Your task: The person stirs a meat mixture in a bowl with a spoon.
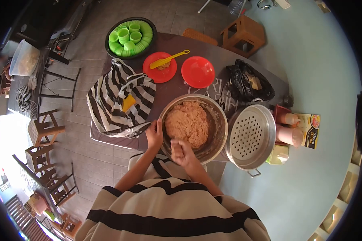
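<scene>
A large metal bowl [222, 116] at the table's near edge holds a pinkish, sticky mixture [188, 122] like ground-meat dough. My left hand [154, 135] grips the bowl's left rim, the thumb lying along it. Over the near side of the bowl, my right hand [182, 152] is closed in a fist close to the mixture; anything inside it is hidden. Right of the bowl sits a round metal steamer tray [247, 138] with many holes. Beyond the bowl are an unoccupied red plate [198, 72] and another red plate [149, 73] carrying a yellow spatula [160, 62] and some brownish food.
A striped plastic bag [104, 100] lies left of the bowl. Green cups [124, 34] fill a black basin [108, 45] at the far left corner. A black plastic bag [239, 82], pink bottles [287, 135] and a menu [310, 130] are at the right, near the wall.
</scene>
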Tool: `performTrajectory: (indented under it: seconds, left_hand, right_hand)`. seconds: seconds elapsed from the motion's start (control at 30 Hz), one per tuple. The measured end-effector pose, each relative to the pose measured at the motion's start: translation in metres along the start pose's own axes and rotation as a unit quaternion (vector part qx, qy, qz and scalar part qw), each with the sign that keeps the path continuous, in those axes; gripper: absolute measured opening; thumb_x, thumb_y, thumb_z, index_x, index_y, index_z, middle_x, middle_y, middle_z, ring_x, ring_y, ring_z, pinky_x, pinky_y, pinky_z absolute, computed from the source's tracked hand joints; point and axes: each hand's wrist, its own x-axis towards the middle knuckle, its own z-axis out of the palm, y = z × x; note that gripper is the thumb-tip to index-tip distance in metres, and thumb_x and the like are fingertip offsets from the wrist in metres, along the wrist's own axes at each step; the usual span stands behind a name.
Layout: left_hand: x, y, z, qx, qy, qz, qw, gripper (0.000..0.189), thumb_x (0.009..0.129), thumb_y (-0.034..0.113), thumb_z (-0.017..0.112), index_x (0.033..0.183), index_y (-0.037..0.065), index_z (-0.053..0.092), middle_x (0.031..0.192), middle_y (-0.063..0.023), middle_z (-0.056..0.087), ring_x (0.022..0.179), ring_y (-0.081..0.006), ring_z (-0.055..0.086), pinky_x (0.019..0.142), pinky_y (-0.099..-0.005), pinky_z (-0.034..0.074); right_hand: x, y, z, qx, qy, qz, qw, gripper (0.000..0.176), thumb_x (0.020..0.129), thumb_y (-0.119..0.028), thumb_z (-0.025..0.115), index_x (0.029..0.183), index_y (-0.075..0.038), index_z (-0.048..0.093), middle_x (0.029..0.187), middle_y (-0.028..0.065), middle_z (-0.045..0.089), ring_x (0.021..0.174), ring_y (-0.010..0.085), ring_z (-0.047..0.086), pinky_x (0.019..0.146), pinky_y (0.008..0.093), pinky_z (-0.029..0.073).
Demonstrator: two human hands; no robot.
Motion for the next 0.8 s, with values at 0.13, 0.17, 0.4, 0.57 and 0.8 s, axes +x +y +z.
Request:
performTrajectory:
  seconds: [0.13, 0.17, 0.4, 0.57, 0.8]
  left_hand:
    - [0.001, 0.004, -0.002, 0.025, -0.013, -0.007, 1.000, 0.039, 0.088, 0.033, 0.045, 0.069, -0.001, 0.048, 0.054, -0.0176, 0.042, 0.048, -0.0300, 0.040, 0.047, -0.0357, 0.035]
    - [0.000, 0.010, -0.003, 0.021, -0.009, -0.005, 1.000, 0.041, 0.087, 0.034, 0.045, 0.068, -0.001, 0.047, 0.053, -0.0164, 0.042, 0.046, -0.0266, 0.040, 0.047, -0.0347, 0.036]
    - [0.000, 0.006, -0.003, 0.035, -0.009, -0.002, 0.999, 0.042, 0.087, 0.034, 0.046, 0.066, -0.002, 0.046, 0.051, -0.0147, 0.041, 0.046, -0.0194, 0.039, 0.047, -0.0332, 0.035]
    - [0.000, 0.007, -0.004, 0.041, -0.010, -0.002, 0.999, 0.041, 0.087, 0.034, 0.047, 0.066, -0.002, 0.048, 0.052, -0.0161, 0.043, 0.046, -0.0237, 0.042, 0.047, -0.0336, 0.036]
    - [0.001, 0.006, -0.005, 0.045, -0.014, -0.012, 0.999, 0.041, 0.087, 0.034, 0.046, 0.069, -0.003, 0.051, 0.054, -0.0177, 0.046, 0.048, -0.0283, 0.046, 0.049, -0.0342, 0.037]
  right_hand:
    - [-0.001, -0.024, 0.018, 0.209, -0.178, 0.033, 0.961, 0.015, 0.083, -0.002, 0.042, 0.069, -0.005, 0.037, 0.046, -0.0074, 0.023, 0.031, 0.0013, 0.017, 0.027, 0.0163, 0.015]
    - [-0.003, -0.028, 0.022, 0.209, -0.176, 0.039, 0.961, 0.015, 0.083, -0.002, 0.042, 0.069, -0.005, 0.037, 0.046, -0.0074, 0.023, 0.031, 0.0013, 0.017, 0.027, 0.0163, 0.015]
    - [-0.038, -0.041, 0.026, 0.157, -0.214, -0.041, 0.963, 0.014, 0.083, -0.006, 0.044, 0.078, 0.007, 0.043, 0.043, -0.0061, 0.021, 0.030, 0.0038, 0.017, 0.027, 0.0172, 0.019]
    - [-0.067, -0.040, 0.009, 0.136, -0.252, -0.071, 0.955, 0.017, 0.084, -0.009, 0.046, 0.085, 0.004, 0.034, 0.044, -0.0066, 0.020, 0.030, 0.0029, 0.019, 0.027, 0.0166, 0.021]
    - [-0.109, -0.034, -0.016, 0.115, -0.223, -0.070, 0.965, 0.020, 0.086, -0.016, 0.046, 0.081, 0.000, 0.036, 0.047, -0.0075, 0.020, 0.032, 0.0020, 0.020, 0.027, 0.0165, 0.020]
